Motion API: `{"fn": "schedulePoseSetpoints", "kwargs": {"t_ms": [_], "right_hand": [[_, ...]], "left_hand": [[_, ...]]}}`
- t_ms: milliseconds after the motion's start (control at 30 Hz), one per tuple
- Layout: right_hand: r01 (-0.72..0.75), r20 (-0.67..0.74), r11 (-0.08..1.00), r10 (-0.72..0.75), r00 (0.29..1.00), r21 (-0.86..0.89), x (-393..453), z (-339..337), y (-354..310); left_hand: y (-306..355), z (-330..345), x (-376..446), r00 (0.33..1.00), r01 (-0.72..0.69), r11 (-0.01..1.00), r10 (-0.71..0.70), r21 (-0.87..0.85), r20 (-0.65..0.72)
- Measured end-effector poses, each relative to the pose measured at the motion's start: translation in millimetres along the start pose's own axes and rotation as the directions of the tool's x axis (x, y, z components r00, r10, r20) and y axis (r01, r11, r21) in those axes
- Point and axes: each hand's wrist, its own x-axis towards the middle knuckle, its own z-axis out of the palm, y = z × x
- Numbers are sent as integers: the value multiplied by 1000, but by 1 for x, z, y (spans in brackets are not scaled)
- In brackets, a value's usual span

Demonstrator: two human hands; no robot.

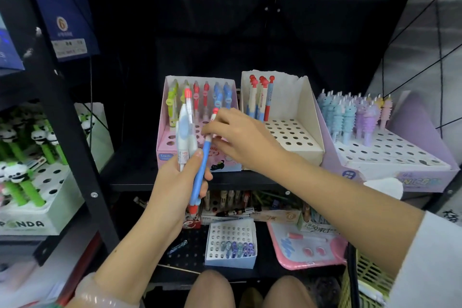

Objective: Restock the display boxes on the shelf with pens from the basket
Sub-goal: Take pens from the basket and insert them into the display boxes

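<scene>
- The left hand (172, 182) grips a bunch of pens (186, 130); if that hold loosens, they could spill.
- The right hand (240, 137) pinches the blue pen (201, 172) at its top, just above the left fist.
- Beyond both, the pink display box (162, 142); a tilted pen may miss its hole.

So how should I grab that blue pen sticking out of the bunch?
Pinch the blue pen near its top end with the right hand and pull up and away. The left hand wraps its lower half, so only the upper part is free.
</scene>
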Motion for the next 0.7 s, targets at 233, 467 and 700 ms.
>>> {"fn": "schedulePoseSetpoints", "kwargs": {"t_ms": [233,467,700], "right_hand": [[-202,-118,967,221,968,159,-19,-12,30],[-133,-244,991,123,962,-24,-39,-24,47],[-411,-98,653,597,797,636,-49,-26,53]], "left_hand": [[2,13,-2,1000,-7,1000,7,-18,-16],[7,48,1,989,54,992,-37,-118,143],[3,79,7,996,-40,999,38,22,82]]}}
